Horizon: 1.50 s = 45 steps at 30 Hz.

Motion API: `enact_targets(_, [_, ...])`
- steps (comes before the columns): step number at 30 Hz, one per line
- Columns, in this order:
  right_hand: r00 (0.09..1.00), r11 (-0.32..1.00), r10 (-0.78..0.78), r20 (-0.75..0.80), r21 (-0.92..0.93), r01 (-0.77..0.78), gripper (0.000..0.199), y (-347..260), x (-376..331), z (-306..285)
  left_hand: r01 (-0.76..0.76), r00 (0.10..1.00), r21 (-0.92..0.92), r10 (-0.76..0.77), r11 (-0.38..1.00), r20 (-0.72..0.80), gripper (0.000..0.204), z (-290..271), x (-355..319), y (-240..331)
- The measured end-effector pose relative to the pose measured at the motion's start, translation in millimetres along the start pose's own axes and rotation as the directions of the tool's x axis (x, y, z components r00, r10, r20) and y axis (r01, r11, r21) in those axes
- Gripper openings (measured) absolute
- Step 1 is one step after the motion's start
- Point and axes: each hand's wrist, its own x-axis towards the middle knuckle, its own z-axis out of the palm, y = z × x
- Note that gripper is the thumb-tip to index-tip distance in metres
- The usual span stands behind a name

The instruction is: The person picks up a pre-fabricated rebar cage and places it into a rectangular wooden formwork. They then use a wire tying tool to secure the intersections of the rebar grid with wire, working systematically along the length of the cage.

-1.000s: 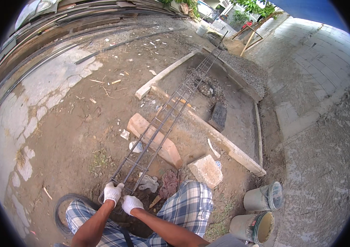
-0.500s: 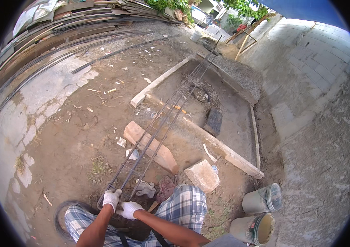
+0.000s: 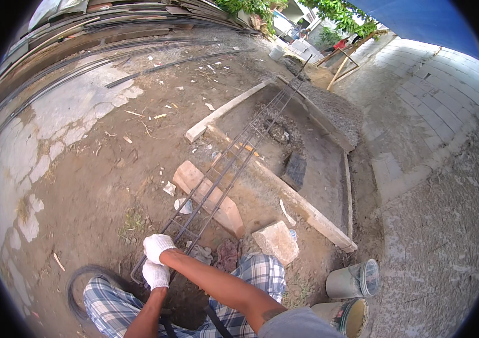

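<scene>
A long rebar cage (image 3: 217,183) of dark rods joined by crossbars stretches from my knees away to the upper right. My left hand (image 3: 155,275), in a white knit glove, is closed at the cage's near end. Just beyond it, my right hand (image 3: 158,248), gloved alike, is closed over the rods, its forearm reaching across from the right. Whatever is inside the right fingers is hidden. The cage passes above a wooden block (image 3: 208,197). Beside the rods near my knee lie a grey cloth or glove (image 3: 201,253) and a reddish rag (image 3: 226,256).
A coil of wire (image 3: 72,293) lies by my left knee. Two buckets (image 3: 352,280) stand at the right, near a stone block (image 3: 276,241). Ahead, concrete edging (image 3: 301,208) frames a sunken bed. Loose rods (image 3: 138,76) and stacked boards (image 3: 81,42) lie far left; a block wall (image 3: 437,107) rises right.
My right hand has moved up and left, from beside the left hand to just beyond it over the rods. My left hand is now slightly lower. The view has shifted slightly.
</scene>
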Motion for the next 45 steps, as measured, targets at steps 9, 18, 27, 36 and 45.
enact_targets(9, [0.985, 0.945, -0.116, 0.130, -0.290, 0.149, 0.028, -9.0, 34.5, 17.7, -0.101, 0.994, 0.059, 0.104, 0.993, -0.045, 0.013, -2.4, -12.5, 3.0])
enact_targets(18, [0.963, 0.971, 0.030, 0.270, -0.238, 0.037, 0.033, -3.7, 25.7, 14.5, -0.156, 0.987, 0.196, 0.162, 0.968, -0.013, 0.013, -10.4, -21.9, 13.6])
enact_targets(27, [0.930, 0.934, 0.125, 0.344, 0.276, -0.228, 0.050, 34.1, 4.2, -10.1, -0.222, 0.971, 0.247, 0.238, 0.943, -0.035, 0.014, -17.7, -16.8, 25.2])
enact_targets(36, [0.995, 0.991, -0.035, 0.097, 0.129, 0.023, 0.026, 61.3, -19.2, -7.1, -0.108, 0.988, -0.056, 0.113, 0.993, 0.107, 0.021, -44.0, 4.6, 32.2])
enact_targets(45, [0.909, 0.929, -0.369, -0.191, -0.063, 0.364, 0.018, 93.1, -47.9, 22.2, 0.129, 0.884, -0.296, 0.026, 0.946, 0.467, 0.029, -57.4, 21.7, 15.6])
